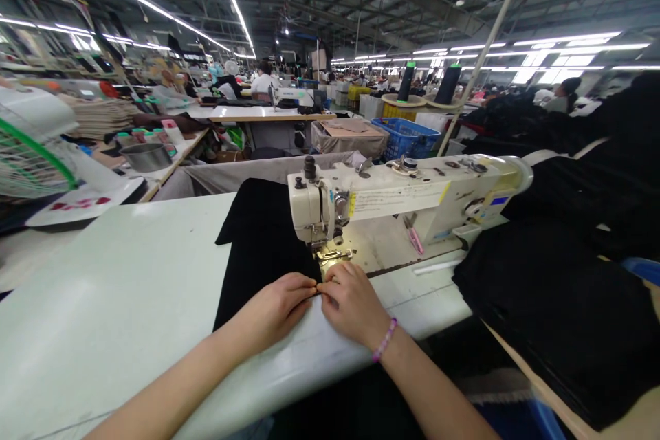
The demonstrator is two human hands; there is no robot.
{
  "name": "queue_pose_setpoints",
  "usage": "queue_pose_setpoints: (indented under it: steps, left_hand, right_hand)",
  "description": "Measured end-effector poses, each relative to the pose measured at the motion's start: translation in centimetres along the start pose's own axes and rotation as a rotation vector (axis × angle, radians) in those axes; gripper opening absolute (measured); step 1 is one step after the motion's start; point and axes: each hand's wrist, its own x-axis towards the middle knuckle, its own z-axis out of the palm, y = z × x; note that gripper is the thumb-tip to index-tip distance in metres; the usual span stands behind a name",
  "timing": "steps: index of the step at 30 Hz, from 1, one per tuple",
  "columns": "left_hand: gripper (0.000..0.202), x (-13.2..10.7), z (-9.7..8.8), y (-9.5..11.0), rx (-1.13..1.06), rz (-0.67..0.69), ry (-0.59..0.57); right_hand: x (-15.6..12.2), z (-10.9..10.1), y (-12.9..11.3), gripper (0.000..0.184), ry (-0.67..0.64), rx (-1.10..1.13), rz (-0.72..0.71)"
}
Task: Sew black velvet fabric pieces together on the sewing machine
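My left hand (276,306) and my right hand (350,302) meet fingertip to fingertip on the pale table (118,282), just in front of the presser foot (334,254) of a cream sewing machine (402,196). Both hands have curled, pinched fingers pressed on the edge of a black fabric piece (262,240) that runs under the needle and back over the table. What lies between the fingertips is too small to name beyond the fabric. A pink bead bracelet sits on my right wrist.
A heap of black fabric (557,289) lies to the right of the machine. A green-rimmed fan (31,165) stands at the left. Behind are a blue crate (405,137), thread cones (448,84), a metal bowl (147,157) and other workers at distant tables.
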Motion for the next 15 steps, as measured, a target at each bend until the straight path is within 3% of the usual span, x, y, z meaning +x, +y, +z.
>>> queue_pose_setpoints:
  steps: [6, 10, 13, 15]
  left_hand:
    - [0.028, 1.8, -0.3, -2.6, 0.082, 0.0, 0.01]
    - [0.029, 2.7, -0.6, -3.7, 0.137, -0.016, -0.023]
    - [0.03, 2.9, -1.0, -4.0, 0.153, -0.035, -0.024]
    - [0.031, 2.9, -1.1, -4.1, 0.161, -0.06, -0.021]
  right_hand:
    - [2.7, 0.7, 1.3, 0.013, -0.014, -0.045, 0.023]
    - [3.0, 0.5, 1.1, 0.015, 0.021, -0.033, 0.047]
    - [1.5, -1.3, 1.0, 0.021, 0.109, 0.005, 0.08]
    - [-0.7, -3.5, 2.0, 0.023, 0.243, 0.036, 0.161]
